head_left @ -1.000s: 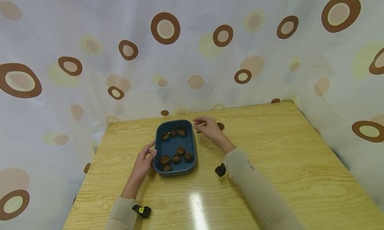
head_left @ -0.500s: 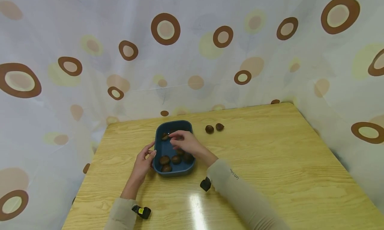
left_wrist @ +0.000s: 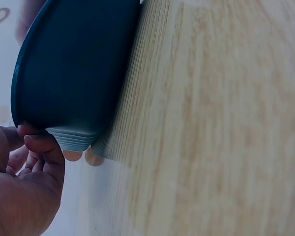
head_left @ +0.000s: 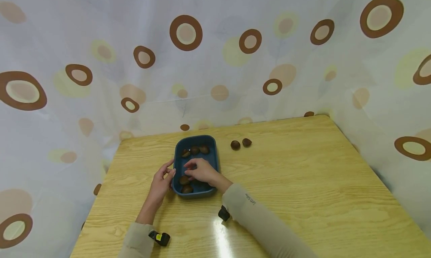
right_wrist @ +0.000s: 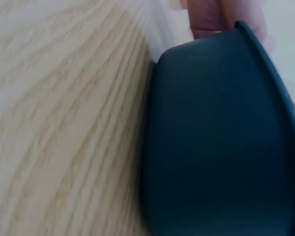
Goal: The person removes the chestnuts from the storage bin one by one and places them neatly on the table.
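A dark blue rectangular box stands on the table with several brown chestnuts inside. Three chestnuts lie along its far end, and two show at the near left, a rounded one and another. My left hand holds the box's left side at the rim, thumb and fingers on its edge in the left wrist view. My right hand reaches over the right wall into the box. Its fingertips hang close by the near chestnuts, thumb and fingers apart. The hand hides the chestnuts beneath it.
Two more chestnuts, a round one and a pointed one, lie on the wooden table right of the box. Behind the table hangs a white curtain with brown circles. Each wrist bears a small black camera.
My right hand has left a chestnut on the table beside the other one, then moved left into the box and toward its near end. The left hand stays in place.
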The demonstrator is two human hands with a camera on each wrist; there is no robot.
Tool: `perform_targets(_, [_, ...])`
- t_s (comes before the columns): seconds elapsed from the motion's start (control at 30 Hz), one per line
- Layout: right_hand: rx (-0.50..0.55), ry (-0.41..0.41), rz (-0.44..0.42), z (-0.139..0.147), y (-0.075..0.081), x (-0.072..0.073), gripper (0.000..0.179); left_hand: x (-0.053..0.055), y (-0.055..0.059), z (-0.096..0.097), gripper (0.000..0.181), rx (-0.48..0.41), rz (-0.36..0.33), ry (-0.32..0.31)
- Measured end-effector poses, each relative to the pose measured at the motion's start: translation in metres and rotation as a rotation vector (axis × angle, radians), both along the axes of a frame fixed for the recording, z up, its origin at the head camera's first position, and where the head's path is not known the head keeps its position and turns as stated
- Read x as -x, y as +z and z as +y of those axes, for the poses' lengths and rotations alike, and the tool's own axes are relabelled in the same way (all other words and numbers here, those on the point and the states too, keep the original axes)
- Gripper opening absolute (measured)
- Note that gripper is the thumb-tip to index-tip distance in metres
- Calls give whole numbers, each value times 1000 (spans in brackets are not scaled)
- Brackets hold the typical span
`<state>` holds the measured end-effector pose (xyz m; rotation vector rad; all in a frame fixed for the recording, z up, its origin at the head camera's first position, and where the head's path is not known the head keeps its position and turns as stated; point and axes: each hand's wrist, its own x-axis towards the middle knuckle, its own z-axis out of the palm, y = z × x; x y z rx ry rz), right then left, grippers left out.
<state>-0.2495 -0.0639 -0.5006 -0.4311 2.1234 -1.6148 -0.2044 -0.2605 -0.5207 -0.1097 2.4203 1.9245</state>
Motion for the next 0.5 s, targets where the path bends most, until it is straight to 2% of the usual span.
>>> perform_targets(0.17, [-20, 22, -17, -2, -2, 2, 27, 1, -1, 0, 46, 1, 7, 8])
perform_targets(0.5, [-104, 118, -35, -5, -7, 3, 30, 0, -3, 1, 46, -10, 8, 13])
